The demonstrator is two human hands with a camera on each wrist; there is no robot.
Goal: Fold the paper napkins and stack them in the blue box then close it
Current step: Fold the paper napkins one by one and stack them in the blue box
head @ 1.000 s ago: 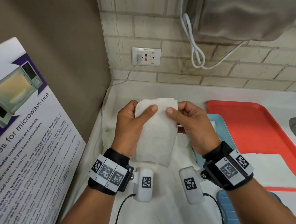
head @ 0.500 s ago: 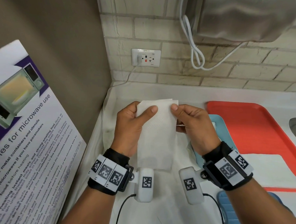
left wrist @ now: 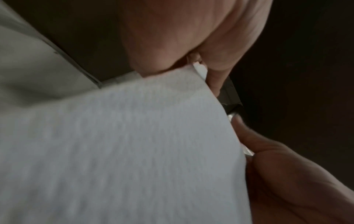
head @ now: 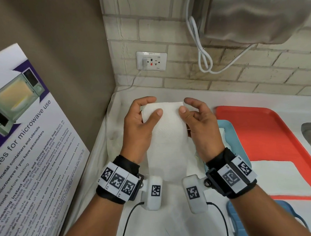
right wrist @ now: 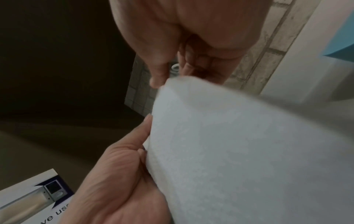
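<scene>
Both hands hold one paper napkin up over the white counter.

Head view: the left hand [head: 141, 129] pinches the top left corner of the folded napkin [head: 165, 135], thumb on the near face; the right hand [head: 199, 126] pinches the top right corner with its other fingers spread. The napkin hangs upright between them. The blue box [head: 229, 132] sits just right of the right hand (mostly hidden), beside a red tray [head: 270, 129] bearing more napkins [head: 280, 180].
Left wrist view: thumb and fingers [left wrist: 220, 45] clamp the napkin's edge [left wrist: 124, 144].
Right wrist view: thumb and finger nip the napkin's corner [right wrist: 249, 151]; the left hand [right wrist: 118, 181] grips the opposite edge.
</scene>
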